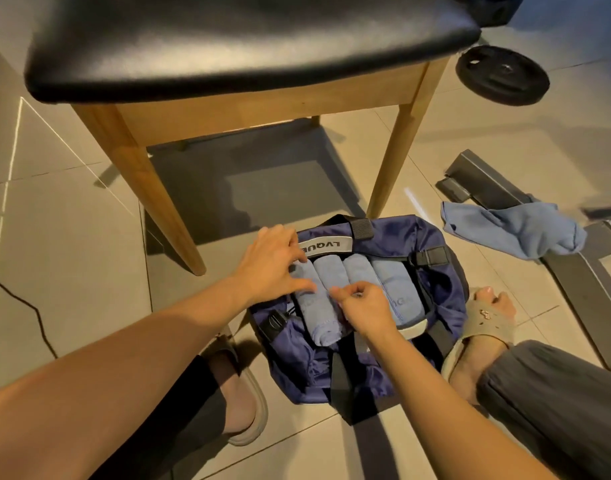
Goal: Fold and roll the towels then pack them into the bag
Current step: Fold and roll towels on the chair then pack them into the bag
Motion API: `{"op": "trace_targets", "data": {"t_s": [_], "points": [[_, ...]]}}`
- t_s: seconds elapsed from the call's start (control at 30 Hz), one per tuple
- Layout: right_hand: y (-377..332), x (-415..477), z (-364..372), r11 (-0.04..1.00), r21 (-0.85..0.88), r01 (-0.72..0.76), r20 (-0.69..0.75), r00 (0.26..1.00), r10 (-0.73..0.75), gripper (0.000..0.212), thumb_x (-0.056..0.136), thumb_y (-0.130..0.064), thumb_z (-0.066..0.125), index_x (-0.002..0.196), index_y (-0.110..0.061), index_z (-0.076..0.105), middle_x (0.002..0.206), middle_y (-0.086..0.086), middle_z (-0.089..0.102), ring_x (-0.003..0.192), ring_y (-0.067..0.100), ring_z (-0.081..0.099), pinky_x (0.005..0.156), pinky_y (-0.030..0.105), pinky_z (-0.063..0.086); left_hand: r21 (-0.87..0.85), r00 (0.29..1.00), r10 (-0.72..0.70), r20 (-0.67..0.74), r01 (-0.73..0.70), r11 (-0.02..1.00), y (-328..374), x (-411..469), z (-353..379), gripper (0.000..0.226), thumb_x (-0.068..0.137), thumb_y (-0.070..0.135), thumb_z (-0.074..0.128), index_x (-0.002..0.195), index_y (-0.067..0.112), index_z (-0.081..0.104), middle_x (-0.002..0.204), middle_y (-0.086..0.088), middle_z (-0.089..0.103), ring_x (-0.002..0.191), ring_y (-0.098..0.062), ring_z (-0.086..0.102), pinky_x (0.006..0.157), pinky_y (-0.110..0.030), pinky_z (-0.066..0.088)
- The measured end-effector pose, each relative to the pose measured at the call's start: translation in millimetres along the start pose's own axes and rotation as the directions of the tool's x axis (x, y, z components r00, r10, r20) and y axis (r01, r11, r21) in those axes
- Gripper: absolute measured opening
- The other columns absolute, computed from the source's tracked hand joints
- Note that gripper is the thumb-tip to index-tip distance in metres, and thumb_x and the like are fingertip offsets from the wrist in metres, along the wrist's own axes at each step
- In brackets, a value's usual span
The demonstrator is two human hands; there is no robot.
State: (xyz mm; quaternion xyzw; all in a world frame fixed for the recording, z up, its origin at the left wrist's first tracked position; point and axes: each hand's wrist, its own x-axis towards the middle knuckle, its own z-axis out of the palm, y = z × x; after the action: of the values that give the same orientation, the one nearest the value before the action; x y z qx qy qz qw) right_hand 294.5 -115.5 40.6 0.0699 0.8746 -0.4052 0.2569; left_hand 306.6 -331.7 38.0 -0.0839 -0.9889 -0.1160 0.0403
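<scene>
Tucking rolled towels (359, 289) into the open navy bag (439, 306) on the floor, I see four rolls lying side by side. My left hand (273, 261) rests spread on the leftmost roll; my right hand (361, 304) is loosely curled over the middle, gripping nothing I can make out. One loose towel (511, 228) lies unrolled to the right, near the chair (228, 46); I judge it needs folding next.

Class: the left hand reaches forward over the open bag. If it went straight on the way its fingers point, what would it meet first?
Most likely the grey band on the bag, just beyond the left hand; depth is unclear.
</scene>
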Motion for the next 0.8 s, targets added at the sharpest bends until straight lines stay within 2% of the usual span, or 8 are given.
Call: {"op": "trace_targets", "data": {"t_s": [0.07,0.17,0.23,0.37,0.5,0.6,0.67,0.8], "points": [[11,3,-11,0.992,-0.114,0.049,0.011,0.999,-0.049,0.026,0.089,-0.026,0.064,0.075,-0.004,0.062,0.076,0.017,0.066,0.082,0.039,0.065,0.073,0.047,0.055,0.048,0.993,-0.02,0.119,0.014,0.999,11,-5,8,0.082,0.065,0.094,0.042,0.1,0.03,0.079,0.092,0.007,0.048,0.092,-0.018,0.042,0.079,-0.036,0.033],[16,-5,-24,0.925,-0.358,0.127,0.127,0.988,-0.086,0.01,0.084,-0.014,0.06,0.074,-0.014,0.064,0.082,0.01,0.068,0.089,0.037,0.065,0.074,0.041,0.052,0.113,0.977,-0.017,0.214,-0.008,0.994,25,-11,16,0.083,0.071,0.095,0.034,0.101,0.032,0.079,0.093,0.008,0.05,0.09,-0.017,0.034,0.08,-0.037,0.031],[15,-13,-25,0.826,-0.528,0.196,0.194,0.975,-0.108,0.011,0.082,-0.017,0.064,0.09,-0.019,0.07,0.101,0.01,0.072,0.102,0.036,0.064,0.081,0.038,0.047,0.12,0.97,-0.029,0.243,-0.001,0.993,30,-11,17,0.085,0.073,0.094,0.029,0.102,0.032,0.079,0.096,0.01,0.054,0.09,-0.016,0.032,0.076,-0.036,0.024],[18,-26,-19,0.654,-0.691,0.306,0.232,0.952,-0.2,0.009,0.086,-0.03,0.068,0.083,-0.022,0.064,0.099,0.008,0.073,0.107,0.034,0.062,0.096,0.038,0.037,0.112,0.948,-0.057,0.312,0.023,0.993,32,-9,16,0.092,0.072,0.094,0.02,0.108,0.033,0.078,0.114,0.013,0.065,0.096,-0.017,0.037,0.081,-0.037,0.027],[24,-28,-25,0.687,-0.642,0.342,0.271,0.939,-0.213,0.009,0.086,-0.026,0.068,0.078,-0.025,0.068,0.096,0.003,0.076,0.105,0.028,0.064,0.1,0.035,0.039,0.094,0.919,-0.105,0.379,0.075,0.993,32,-9,16,0.086,0.076,0.093,0.03,0.113,0.03,0.075,0.124,0.012,0.065,0.103,-0.017,0.04,0.087,-0.037,0.028],[32,-33,-43,0.724,-0.531,0.44,0.442,0.873,-0.206,0.006,0.082,-0.021,0.074,0.078,-0.025,0.076,0.083,-0.012,0.075,0.095,0.015,0.068,0.105,0.036,0.039,0.199,0.945,-0.107,0.308,0.046,0.979,38,-16,21,0.093,0.073,0.096,0.019,0.105,0.028,0.074,0.116,0.012,0.065,0.1,-0.018,0.041,0.088,-0.037,0.031],[32,-40,-53,0.742,-0.453,0.494,0.547,0.811,-0.207,0.008,0.08,-0.018,0.077,0.082,-0.024,0.08,0.083,-0.014,0.074,0.091,0.009,0.069,0.101,0.031,0.043,0.265,0.957,-0.126,0.261,0.054,0.963,48,-21,23,0.093,0.075,0.095,0.02,0.106,0.024,0.072,0.113,0.009,0.064,0.1,-0.02,0.042,0.088,-0.038,0.031],[24,-51,-44,0.701,-0.406,0.587,0.649,0.725,-0.231,0.012,0.081,-0.015,0.076,0.089,-0.02,0.082,0.091,-0.009,0.078,0.086,0.006,0.069,0.086,0.018,0.044,0.349,0.952,-0.12,0.281,0.015,0.937,67,-22,20,0.083,0.079,0.089,0.041,0.104,0.015,0.07,0.105,0.001,0.063,0.103,-0.024,0.042,0.088,-0.041,0.029]]}}
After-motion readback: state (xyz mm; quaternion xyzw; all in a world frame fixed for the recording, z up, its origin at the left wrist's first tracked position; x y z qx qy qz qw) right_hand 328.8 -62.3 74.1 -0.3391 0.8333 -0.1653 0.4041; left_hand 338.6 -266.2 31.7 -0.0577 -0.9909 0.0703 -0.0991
